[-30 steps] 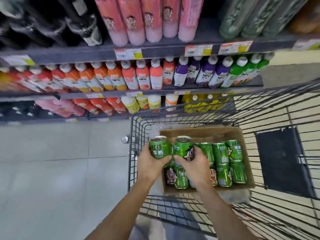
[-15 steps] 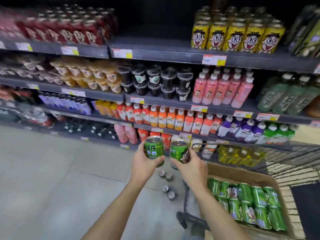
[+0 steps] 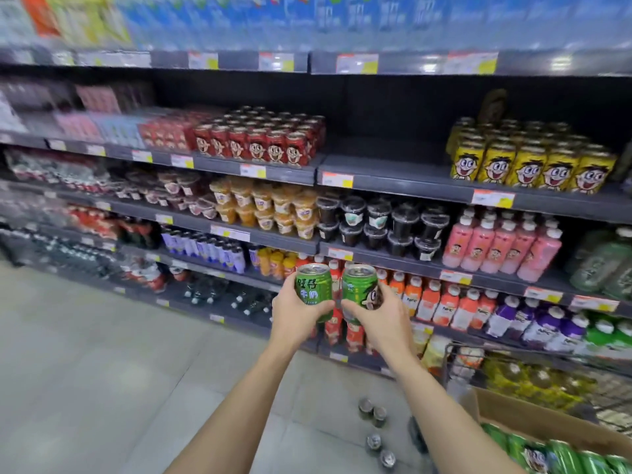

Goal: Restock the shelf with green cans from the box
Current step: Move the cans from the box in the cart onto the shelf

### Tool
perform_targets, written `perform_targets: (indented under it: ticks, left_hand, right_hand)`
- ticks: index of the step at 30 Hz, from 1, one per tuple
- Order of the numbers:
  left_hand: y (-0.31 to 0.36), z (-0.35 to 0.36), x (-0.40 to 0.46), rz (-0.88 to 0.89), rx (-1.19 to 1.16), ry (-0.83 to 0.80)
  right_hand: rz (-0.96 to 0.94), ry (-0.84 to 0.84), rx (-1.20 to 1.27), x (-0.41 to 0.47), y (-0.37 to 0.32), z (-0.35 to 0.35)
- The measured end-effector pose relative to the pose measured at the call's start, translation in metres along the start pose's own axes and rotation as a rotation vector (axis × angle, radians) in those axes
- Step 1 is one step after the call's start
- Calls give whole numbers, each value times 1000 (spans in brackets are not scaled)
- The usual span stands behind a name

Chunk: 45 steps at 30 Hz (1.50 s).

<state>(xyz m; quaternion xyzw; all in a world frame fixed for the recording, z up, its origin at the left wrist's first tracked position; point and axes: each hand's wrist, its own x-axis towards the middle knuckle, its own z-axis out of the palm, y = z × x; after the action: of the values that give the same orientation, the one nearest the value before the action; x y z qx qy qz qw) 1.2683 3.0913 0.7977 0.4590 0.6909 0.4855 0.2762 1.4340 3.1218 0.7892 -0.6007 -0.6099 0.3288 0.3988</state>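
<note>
The left hand [image 3: 297, 311] is gripping one upright green can [image 3: 313, 289], the right hand [image 3: 383, 321] another [image 3: 359, 287], side by side before the shelves [image 3: 393, 181]; the cardboard box [image 3: 543, 425] of cans is sitting near right.

red cans [image 3: 260, 145], yellow cans [image 3: 526, 165], pink bottles [image 3: 499, 248]

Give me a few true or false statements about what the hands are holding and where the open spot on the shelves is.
1. Each hand holds one green can: left hand the left can, right hand the right can. True.
2. Both cans lie sideways. False: both are upright, tops up.
3. A bare shelf gap lies between the red cans and yellow cans. True.
4. The cardboard box holds no cans. False: green cans lie in it.
</note>
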Motion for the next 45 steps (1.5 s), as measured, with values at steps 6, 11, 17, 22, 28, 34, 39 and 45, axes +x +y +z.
perform_targets:
  ticks: [6,11,17,22,28,34,39,45]
  left_hand:
    - [26,-17,55,72,22,-64]
    - [46,-17,121,164,50,-73]
    - [84,-7,214,252,64,-49]
    - [118,14,299,330,79,-99]
    - [144,37,387,292,117,-156]
    - [141,62,440,256,85,-155]
    - [123,84,457,282,46,-107]
    - [104,98,476,269,-43,-162]
  right_hand:
    - [-1,53,26,41,-32,21]
    - [13,104,69,104,-52,30]
    - [-7,146,66,201,-80,33]
    - [-40,168,131,292,-105,32]
    - [-5,170,165,385,-117,30]
    - [40,175,117,432,-105,42]
    - [59,187,57,447,-95,59]
    - [19,210,-10,456,-91,77]
